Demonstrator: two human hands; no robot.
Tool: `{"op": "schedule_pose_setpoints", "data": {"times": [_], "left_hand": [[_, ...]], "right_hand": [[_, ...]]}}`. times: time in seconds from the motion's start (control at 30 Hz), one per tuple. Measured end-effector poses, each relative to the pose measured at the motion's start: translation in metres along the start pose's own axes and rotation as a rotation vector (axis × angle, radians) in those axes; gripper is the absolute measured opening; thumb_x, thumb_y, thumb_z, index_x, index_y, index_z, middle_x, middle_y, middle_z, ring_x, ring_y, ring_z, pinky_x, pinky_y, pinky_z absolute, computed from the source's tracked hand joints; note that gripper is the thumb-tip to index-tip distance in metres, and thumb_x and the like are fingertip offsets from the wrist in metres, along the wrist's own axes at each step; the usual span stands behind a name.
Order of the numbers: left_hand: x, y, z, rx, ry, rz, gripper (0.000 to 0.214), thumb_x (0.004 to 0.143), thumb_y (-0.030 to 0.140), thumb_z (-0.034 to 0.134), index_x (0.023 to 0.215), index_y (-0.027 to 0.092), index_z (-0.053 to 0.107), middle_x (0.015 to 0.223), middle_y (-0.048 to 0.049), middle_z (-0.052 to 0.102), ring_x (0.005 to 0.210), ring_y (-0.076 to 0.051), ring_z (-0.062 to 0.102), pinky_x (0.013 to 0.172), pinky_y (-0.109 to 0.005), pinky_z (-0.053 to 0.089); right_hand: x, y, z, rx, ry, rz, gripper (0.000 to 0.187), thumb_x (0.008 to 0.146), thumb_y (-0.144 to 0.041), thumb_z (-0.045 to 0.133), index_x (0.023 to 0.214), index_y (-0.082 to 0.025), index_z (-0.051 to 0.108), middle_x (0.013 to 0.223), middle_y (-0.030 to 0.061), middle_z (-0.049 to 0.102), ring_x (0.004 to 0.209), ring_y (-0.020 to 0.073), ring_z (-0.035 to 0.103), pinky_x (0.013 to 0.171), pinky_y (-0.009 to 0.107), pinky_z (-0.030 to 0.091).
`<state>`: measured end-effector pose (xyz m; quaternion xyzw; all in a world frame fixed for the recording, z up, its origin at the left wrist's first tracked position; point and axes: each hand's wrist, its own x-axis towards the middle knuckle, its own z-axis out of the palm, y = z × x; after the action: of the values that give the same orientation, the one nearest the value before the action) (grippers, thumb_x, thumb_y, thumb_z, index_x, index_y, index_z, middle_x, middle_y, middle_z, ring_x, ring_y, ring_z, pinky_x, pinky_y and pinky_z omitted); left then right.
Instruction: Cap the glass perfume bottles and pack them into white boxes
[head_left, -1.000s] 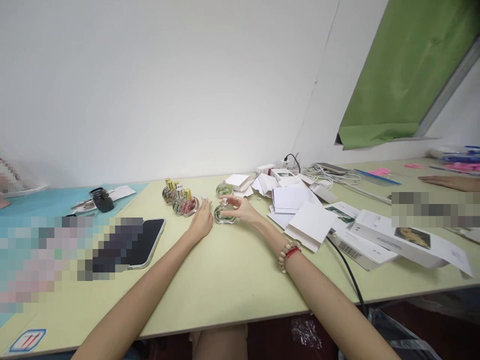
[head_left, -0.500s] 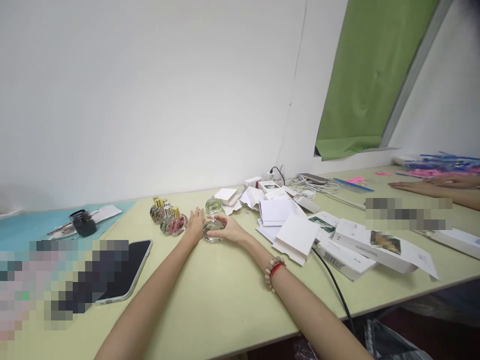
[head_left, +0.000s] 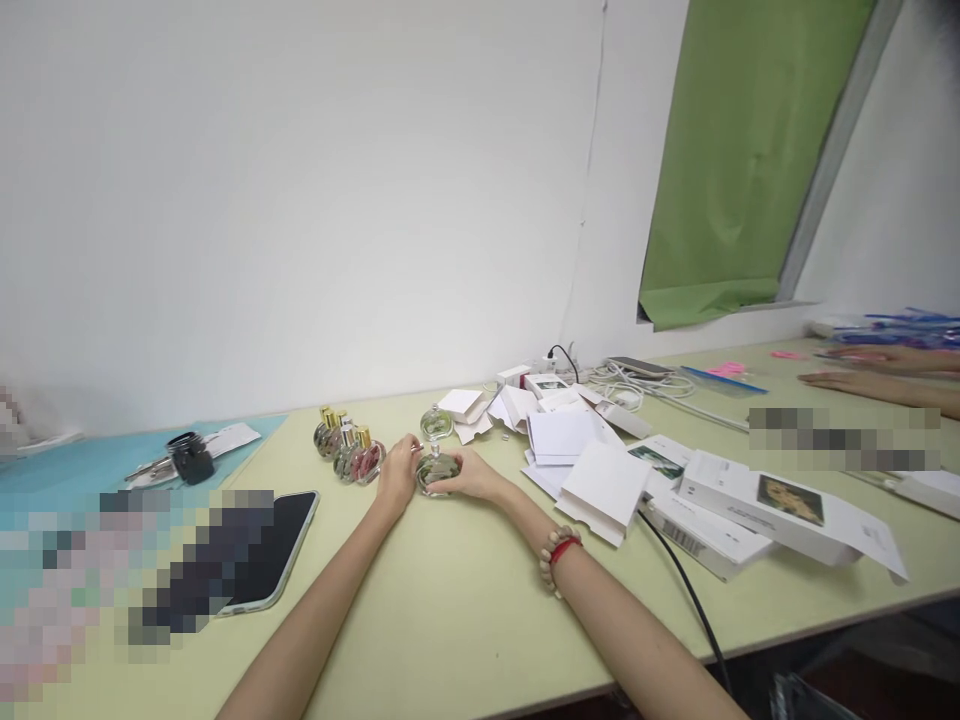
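A round glass perfume bottle (head_left: 437,469) with greenish contents stands on the pale green table (head_left: 465,590). My right hand (head_left: 471,476) wraps round its right side. My left hand (head_left: 397,470) is curled against its left side, fingers at the neck. Left of my hands stands a cluster of several small glass bottles with gold caps (head_left: 346,452). One more round bottle (head_left: 436,424) sits just behind the held one.
A phone (head_left: 264,545) lies at the left, near a black jar (head_left: 190,457) on a teal mat. White cartons and folded card (head_left: 592,480) pile up at the right, with a black cable (head_left: 686,590). Another person's arms (head_left: 877,385) rest at far right.
Both hands have closed in on the round bottle; a second ago my left hand lay flat beside it. The view has shifted slightly.
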<state>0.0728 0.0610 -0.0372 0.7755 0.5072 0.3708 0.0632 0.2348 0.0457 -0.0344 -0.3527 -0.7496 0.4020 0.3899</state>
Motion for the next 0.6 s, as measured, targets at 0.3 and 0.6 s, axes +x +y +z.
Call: {"op": "schedule_pose_setpoints", "data": {"times": [0.3, 0.6], "left_hand": [[-0.013, 0.01, -0.008, -0.352, 0.21, 0.0, 0.03, 0.091, 0.036, 0.021, 0.106, 0.018, 0.041, 0.093, -0.0057, 0.056, 0.086, -0.014, 0.055, 0.077, -0.029, 0.044], [-0.015, 0.042, -0.023, -0.496, 0.282, 0.049, 0.025, 0.089, 0.038, 0.031, 0.09, 0.019, 0.045, 0.083, -0.0021, 0.052, 0.078, -0.013, 0.051, 0.07, -0.024, 0.04]], "right_hand": [[0.001, 0.004, -0.004, -0.139, 0.198, -0.056, 0.058, 0.052, -0.038, 0.074, 0.101, -0.013, 0.056, 0.094, 0.0057, 0.06, 0.082, 0.0164, 0.054, 0.075, 0.029, 0.043], [-0.002, -0.008, 0.004, -0.184, 0.086, -0.138, 0.046, 0.059, -0.04, 0.07, 0.096, -0.014, 0.058, 0.088, 0.0039, 0.059, 0.077, 0.0143, 0.052, 0.069, 0.026, 0.041]]}}
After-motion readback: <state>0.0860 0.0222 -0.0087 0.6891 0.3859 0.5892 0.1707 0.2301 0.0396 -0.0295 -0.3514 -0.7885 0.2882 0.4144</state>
